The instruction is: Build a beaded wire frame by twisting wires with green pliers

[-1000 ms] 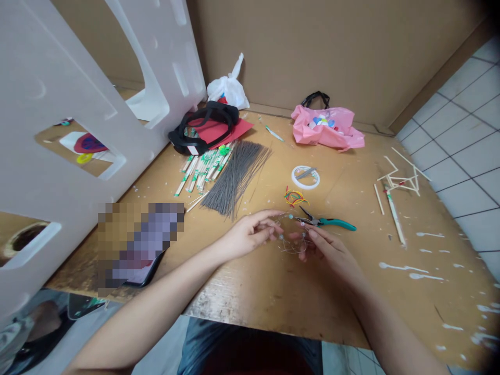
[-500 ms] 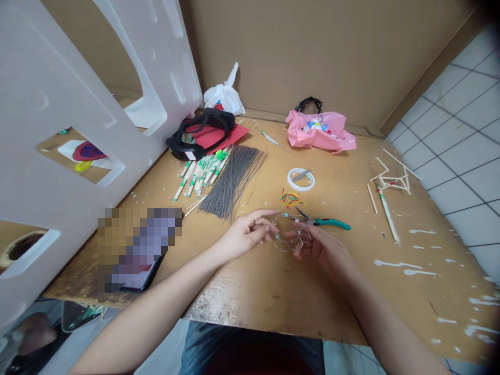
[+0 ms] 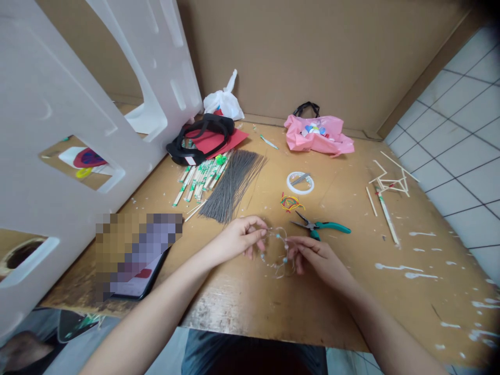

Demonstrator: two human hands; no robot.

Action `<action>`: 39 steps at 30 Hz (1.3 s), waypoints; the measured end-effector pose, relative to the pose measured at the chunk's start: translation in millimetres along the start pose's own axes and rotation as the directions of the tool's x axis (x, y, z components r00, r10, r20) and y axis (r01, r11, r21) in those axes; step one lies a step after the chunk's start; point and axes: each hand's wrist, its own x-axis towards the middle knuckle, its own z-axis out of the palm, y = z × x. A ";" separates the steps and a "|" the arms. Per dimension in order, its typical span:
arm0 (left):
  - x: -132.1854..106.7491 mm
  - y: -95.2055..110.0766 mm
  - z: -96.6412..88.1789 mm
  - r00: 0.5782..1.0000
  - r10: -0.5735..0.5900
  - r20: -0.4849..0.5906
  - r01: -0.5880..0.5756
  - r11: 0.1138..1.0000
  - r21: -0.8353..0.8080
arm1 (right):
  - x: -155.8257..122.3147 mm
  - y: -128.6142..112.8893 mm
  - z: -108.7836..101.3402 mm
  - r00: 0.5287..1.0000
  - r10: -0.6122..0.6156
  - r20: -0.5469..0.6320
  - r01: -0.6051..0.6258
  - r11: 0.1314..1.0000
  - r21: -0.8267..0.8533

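Observation:
Between my hands is a thin wire ring with small pale blue beads, its loose loops hanging low at the front. My left hand pinches the ring's left side between thumb and fingertips. On the opposite side my right hand grips the wire with thumb and forefinger. Just beyond the right hand lie teal-handled pliers with their jaws apart. A small tangle of red, yellow and green ties rests behind the ring, and farther back is a white tape roll with short grey wires in it.
A bundle of grey wires and wrapped chopsticks lie left, beside a black head strap. A phone is near the left front edge. Behind sits a pink bag; at right stands a stick frame.
Both hands have drawn the beaded wire ring a little lower and toward me, away from the pliers. The pliers now show more fully.

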 end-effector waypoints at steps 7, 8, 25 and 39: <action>6.7 -13.8 1.9 0.998 -0.008 -0.070 0.023 0.977 0.212 | 2.5 6.0 3.1 0.994 -0.071 -0.083 0.052 0.975 -0.216; 7.5 -15.2 2.3 0.995 0.035 -0.096 -0.007 0.962 0.272 | 3.1 4.8 0.8 0.991 -0.093 -0.101 0.064 0.963 -0.263; 26.3 -34.5 5.6 0.955 0.096 -0.281 -0.017 0.963 0.269 | 148.5 -75.5 -117.7 0.975 -0.221 -0.022 -0.066 -0.198 -0.978; 30.1 -40.8 7.5 0.977 0.069 -0.204 -0.052 0.995 0.087 | 157.1 -76.5 -104.4 0.988 -0.147 0.048 0.015 -0.221 -0.975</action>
